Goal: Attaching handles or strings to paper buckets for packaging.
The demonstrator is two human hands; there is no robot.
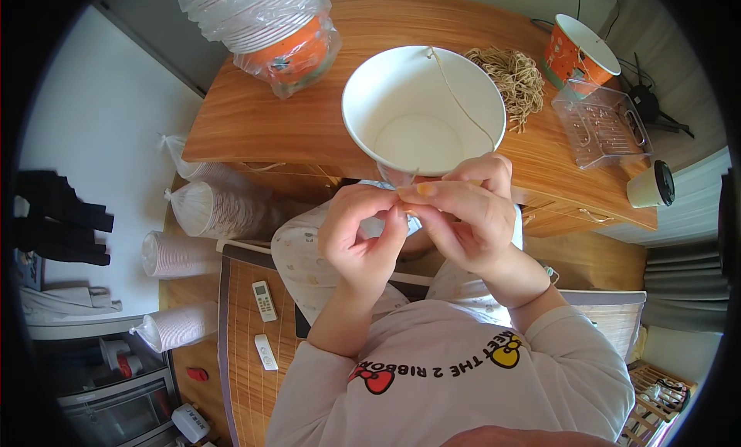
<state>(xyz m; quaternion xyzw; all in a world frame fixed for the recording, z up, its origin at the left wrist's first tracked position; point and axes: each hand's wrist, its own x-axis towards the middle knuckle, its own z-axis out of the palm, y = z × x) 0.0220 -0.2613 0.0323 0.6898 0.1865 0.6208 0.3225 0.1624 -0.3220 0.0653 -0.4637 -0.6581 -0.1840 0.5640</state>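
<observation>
A large white paper bucket (pixel 424 142) stands at the table's near edge, its open mouth facing me. One end of a thin tan cord (pixel 457 97) is fastened through the bucket's far rim. From there the cord crosses the opening and disappears behind my right hand (pixel 472 215), whose fingers are pinched. My left hand (pixel 361 229) meets it just in front of the bucket, thumb and forefinger pressed together. A short bit of cord pokes up above the touching fingertips. Whatever small piece lies between them is mostly hidden.
Right of the bucket lies a heap of tan cords (pixel 509 83). Beyond it are an orange paper bucket (pixel 579 55), a clear plastic tray (pixel 602 127) with small bits and a lidded cup (pixel 651 186). Bagged stacked buckets (pixel 266 38) stand back left; wrapped stacks (pixel 220 209) line the floor.
</observation>
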